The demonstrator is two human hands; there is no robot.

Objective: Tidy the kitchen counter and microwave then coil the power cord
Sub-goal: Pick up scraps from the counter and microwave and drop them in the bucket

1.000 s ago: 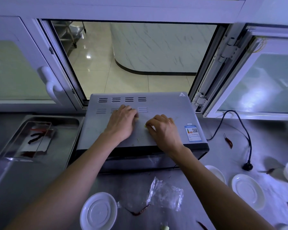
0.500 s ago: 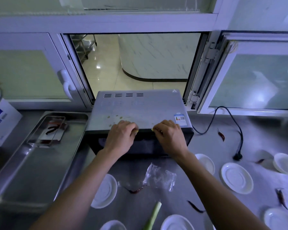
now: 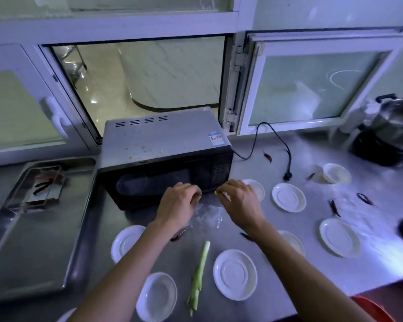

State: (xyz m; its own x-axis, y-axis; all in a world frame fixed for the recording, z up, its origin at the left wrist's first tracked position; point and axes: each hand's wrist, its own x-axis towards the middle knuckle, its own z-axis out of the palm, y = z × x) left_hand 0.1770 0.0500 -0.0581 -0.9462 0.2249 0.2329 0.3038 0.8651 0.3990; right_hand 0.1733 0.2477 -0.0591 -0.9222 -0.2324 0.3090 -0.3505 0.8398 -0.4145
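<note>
I have both hands in front of the microwave (image 3: 165,156), low over the counter (image 3: 335,259). My left hand (image 3: 176,203) is curled, fingertips pinched together on a small bit I can barely make out; my right hand (image 3: 239,201) is pinched the same way on a tiny yellow-green scrap (image 3: 215,193). The two pinches sit near each other, just above a crumpled clear bag (image 3: 208,214) lying on the counter right in front of the microwave door.

The microwave stands at the far middle of the counter, its back at the open window (image 3: 149,73), door shut. A few pale crumbs (image 3: 144,151) are scattered on its top near the front edge. Its cord (image 3: 272,140) runs out from the right rear, loops across the counter and ends in a plug (image 3: 287,175) lying loose to the right, not coiled.

To the left sits a steel tray (image 3: 33,247) with a smaller clear tray (image 3: 42,185) in its far end holding dark chillies. White saucers (image 3: 235,274) are spread over the near and right counter, and a small white cup (image 3: 336,173) stands far right. A green stalk (image 3: 199,275) lies near me between two saucers. Dried chillies (image 3: 334,208) are strewn on the right side, one (image 3: 268,156) just beside the cord. A pot (image 3: 396,122) sits at the far right edge.
</note>
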